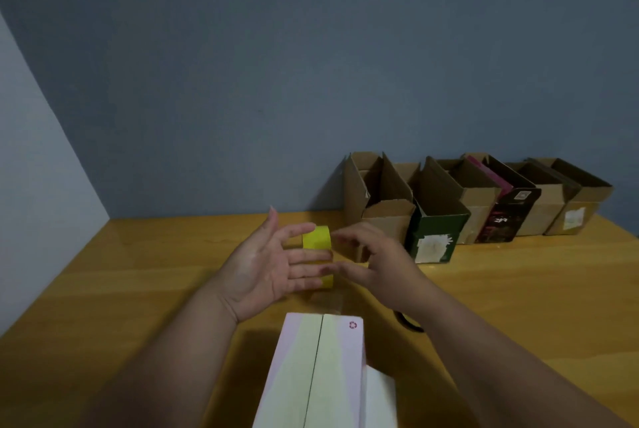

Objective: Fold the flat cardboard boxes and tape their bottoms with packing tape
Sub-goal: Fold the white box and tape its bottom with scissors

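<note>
Six boxes (477,199) stand folded beyond my grips; white box (321,372) untaped below; left hand (266,265) splayed against tape roll (317,237), right hand (377,258) pinching it.

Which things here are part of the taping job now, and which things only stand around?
In use:
- tape roll, yellow, between both hands
- left hand, fingers straight against the roll
- right hand, fingers curled at the roll; grip blurred
- white box, flaps closed, seam facing up

Standing by:
- row of open boxes by the wall
- dark curved thing beside the right forearm, unclear
- table
</note>
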